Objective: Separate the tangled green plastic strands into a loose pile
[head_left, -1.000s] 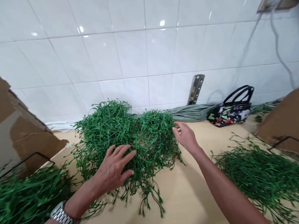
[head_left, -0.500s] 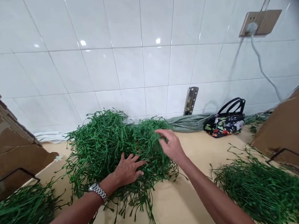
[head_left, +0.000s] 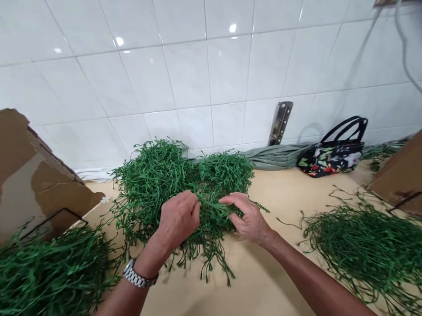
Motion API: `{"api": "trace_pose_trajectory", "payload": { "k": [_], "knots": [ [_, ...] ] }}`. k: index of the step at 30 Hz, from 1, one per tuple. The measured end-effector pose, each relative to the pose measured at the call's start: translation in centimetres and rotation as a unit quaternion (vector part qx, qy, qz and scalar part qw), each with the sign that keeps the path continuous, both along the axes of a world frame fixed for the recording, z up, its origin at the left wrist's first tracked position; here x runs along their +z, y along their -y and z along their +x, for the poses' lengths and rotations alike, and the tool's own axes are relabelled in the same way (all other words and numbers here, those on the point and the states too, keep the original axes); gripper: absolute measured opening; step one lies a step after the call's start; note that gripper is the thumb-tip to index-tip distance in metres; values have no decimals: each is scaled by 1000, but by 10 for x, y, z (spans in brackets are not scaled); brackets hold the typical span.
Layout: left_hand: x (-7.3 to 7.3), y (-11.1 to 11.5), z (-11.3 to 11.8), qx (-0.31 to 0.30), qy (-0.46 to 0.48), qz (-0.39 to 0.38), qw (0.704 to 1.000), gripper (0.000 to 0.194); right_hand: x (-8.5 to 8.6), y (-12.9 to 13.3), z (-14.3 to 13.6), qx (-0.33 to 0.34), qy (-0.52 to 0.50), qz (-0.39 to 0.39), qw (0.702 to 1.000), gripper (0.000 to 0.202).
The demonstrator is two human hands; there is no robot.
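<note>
A heap of thin green stems with small forked tips, which look like artificial plant sprigs (head_left: 155,175), lies in front of me against the wall. My left hand (head_left: 180,214), with a metal watch on its wrist, is closed over the heap's front part. Blurred green strands run out from its fist toward the right. Facing it, my right hand (head_left: 248,217) has its thumb and forefinger curved but apart, close to those strands. Whether a strand touches its fingertips is hard to make out.
Other piles of green stems lie at the left (head_left: 43,278) and right (head_left: 377,248), beside cardboard boxes (head_left: 5,137) with black wire pieces. A floral handbag (head_left: 334,157), a perforated metal strip (head_left: 280,122) and grey-green cloth (head_left: 277,156) are along the tiled wall.
My left hand has risen from lying flat with fingers spread on the heap and has closed. My right hand has come lower, facing it. The view has tilted down.
</note>
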State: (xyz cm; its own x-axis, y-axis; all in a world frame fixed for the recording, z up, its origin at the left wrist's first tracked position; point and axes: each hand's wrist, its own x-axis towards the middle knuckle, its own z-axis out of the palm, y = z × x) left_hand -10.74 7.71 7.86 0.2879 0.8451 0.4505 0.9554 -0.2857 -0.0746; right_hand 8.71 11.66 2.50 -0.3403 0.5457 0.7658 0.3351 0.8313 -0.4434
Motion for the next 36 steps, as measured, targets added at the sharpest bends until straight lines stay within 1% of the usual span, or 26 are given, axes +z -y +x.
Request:
{"api": "trace_pose_trajectory", "payload": {
  "k": [1,2,3,5,6,7,8,10,12,16,18,20,22,25,26,27,29,32,34,36],
  "knots": [
    [2,4,5,1,27,54,998,20,0,1,1,9,4,5,1000,44],
    [3,8,9,-20,43,91,995,17,0,3,2,18,8,7,1000,43],
    [2,11,14,-63,45,105,991,22,-1,5,2,25,10,7,1000,42],
    [-3,14,22,-149,30,70,986,44,-2,10,1,34,9,-3,999,40],
    [-8,15,25,-167,28,42,985,48,-2,12,1,33,4,-13,999,39],
    [-13,15,27,-170,34,17,985,47,-3,14,1,30,-1,-30,999,39],
    [-18,16,27,-164,50,-1,985,42,-4,15,2,24,-5,-50,998,40],
    [-26,20,24,-144,105,-11,984,28,-6,11,5,12,-1,-83,996,44],
    [-31,31,18,-116,174,-11,978,21,-12,1,11,5,42,-86,995,46],
    [-38,65,8,-51,279,-50,958,17,-29,-24,23,-21,180,-35,983,36],
    [-47,81,6,-23,325,-73,942,17,-36,-32,24,-50,227,-10,973,36],
    [-58,93,5,-4,372,-88,924,16,-40,-34,22,-77,267,14,960,36],
    [-70,101,1,5,416,-113,902,15,-41,-32,19,-89,299,41,949,36],
    [-81,107,-5,46,490,-124,862,16,-42,-28,18,-65,319,82,942,37],
    [-82,107,-7,59,500,-124,855,17,-42,-26,19,-51,318,90,943,36],
    [-84,106,-7,62,499,-128,855,16,-43,-25,20,-40,309,95,945,35],
    [-85,103,-4,45,471,-163,866,17,-45,-24,22,-29,268,96,958,34],
    [-88,95,12,3,441,-220,870,21,-45,-20,21,-21,186,93,978,38],
    [-87,94,25,-24,438,-222,871,23,-45,-18,19,-11,160,101,982,37],
    [-82,98,35,-71,437,-205,873,22,-44,-16,19,-11,165,111,980,36]
  ]
}}
